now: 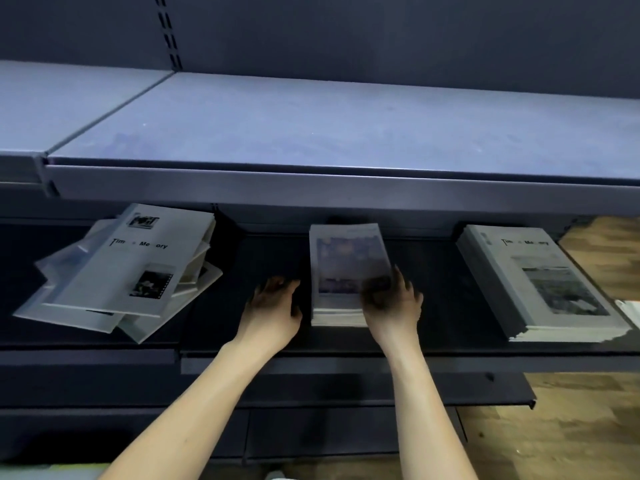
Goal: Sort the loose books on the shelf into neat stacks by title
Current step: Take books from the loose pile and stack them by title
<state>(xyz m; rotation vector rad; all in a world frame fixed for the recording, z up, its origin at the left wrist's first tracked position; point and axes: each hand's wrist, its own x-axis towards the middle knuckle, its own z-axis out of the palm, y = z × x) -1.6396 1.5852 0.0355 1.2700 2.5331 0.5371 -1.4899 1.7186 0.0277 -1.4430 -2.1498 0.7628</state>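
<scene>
**Squaring the middle stack**

The middle stack (346,271) lay on the dark shelf (270,251), between a loose pile (121,271) to the left and a neat right stack (540,285). The right hand (393,299) rested on its near right corner, fingers spread over the cover and side, pressing rather than gripping. The left hand (273,306) lay beside its left edge, fingers loosely curled, holding nothing; whether it touched was unclear. Thin, glossy booklets probably slide and bend easily, so both long edges looked the safest hold.
</scene>
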